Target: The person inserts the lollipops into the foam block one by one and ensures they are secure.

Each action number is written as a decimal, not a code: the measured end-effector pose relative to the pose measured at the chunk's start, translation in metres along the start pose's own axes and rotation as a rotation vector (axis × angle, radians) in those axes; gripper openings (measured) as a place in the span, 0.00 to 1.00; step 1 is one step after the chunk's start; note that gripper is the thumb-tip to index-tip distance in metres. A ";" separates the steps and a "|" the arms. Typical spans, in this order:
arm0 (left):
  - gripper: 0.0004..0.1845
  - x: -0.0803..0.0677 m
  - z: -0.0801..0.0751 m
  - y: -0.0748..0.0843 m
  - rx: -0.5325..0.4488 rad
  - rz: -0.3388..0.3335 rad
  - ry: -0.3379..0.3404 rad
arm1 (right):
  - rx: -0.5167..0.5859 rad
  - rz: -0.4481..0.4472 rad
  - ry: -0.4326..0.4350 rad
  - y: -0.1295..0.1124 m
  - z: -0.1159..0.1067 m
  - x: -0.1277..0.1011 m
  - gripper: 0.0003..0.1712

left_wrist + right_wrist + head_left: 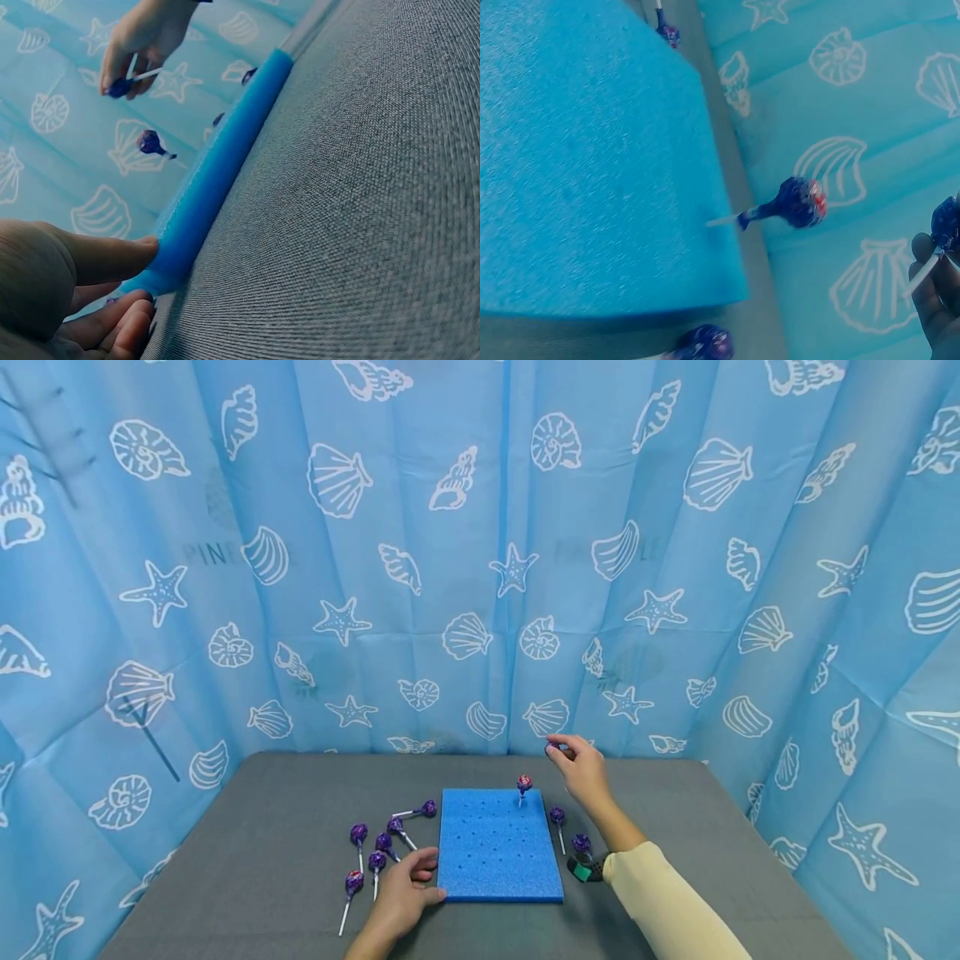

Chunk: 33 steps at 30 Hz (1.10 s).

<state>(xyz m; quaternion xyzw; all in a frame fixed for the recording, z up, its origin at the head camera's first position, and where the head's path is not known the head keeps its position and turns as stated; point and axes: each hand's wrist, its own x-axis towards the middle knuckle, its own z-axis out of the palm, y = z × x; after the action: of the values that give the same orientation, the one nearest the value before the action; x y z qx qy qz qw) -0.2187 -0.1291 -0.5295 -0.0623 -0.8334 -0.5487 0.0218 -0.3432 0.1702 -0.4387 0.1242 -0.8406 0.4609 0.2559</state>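
Observation:
My right hand (583,774) pinches a purple-wrapped lollipop (120,88) by its wrapped head, its white stick exposed. The hand is raised beyond the back right corner of a blue foam board (498,852) dotted with small holes. Near that corner, a lollipop (801,202) with a purple and red wrapper stands with its stick in the foam. At the front left corner, my left hand (405,893) touches the board, thumb at the front edge and loosely bent fingers along the left side.
Several lollipops (354,882) lie on the grey table (262,860) left of the board. To its right are one lollipop (557,815) and another (581,843) beside the right wrist. A blue curtain (480,568) with white shell prints hangs behind the table.

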 end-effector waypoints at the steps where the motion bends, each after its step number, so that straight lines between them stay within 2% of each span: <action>1: 0.30 0.000 0.000 0.000 0.001 -0.001 -0.002 | 0.009 0.004 -0.005 -0.003 0.001 0.002 0.10; 13: 0.31 -0.001 -0.002 0.000 0.003 -0.010 -0.024 | 0.100 0.016 -0.013 -0.023 0.012 0.016 0.11; 23: 0.31 0.001 -0.002 -0.001 0.005 -0.030 -0.043 | 0.172 0.001 -0.014 -0.023 0.025 0.012 0.10; 33: 0.30 0.000 -0.003 0.000 0.003 -0.005 -0.043 | 0.145 0.005 -0.081 -0.019 0.040 0.007 0.09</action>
<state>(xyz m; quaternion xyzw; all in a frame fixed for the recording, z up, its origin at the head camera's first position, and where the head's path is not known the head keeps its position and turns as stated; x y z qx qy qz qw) -0.2192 -0.1321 -0.5283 -0.0721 -0.8345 -0.5462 0.0026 -0.3531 0.1266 -0.4392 0.1589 -0.8150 0.5158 0.2108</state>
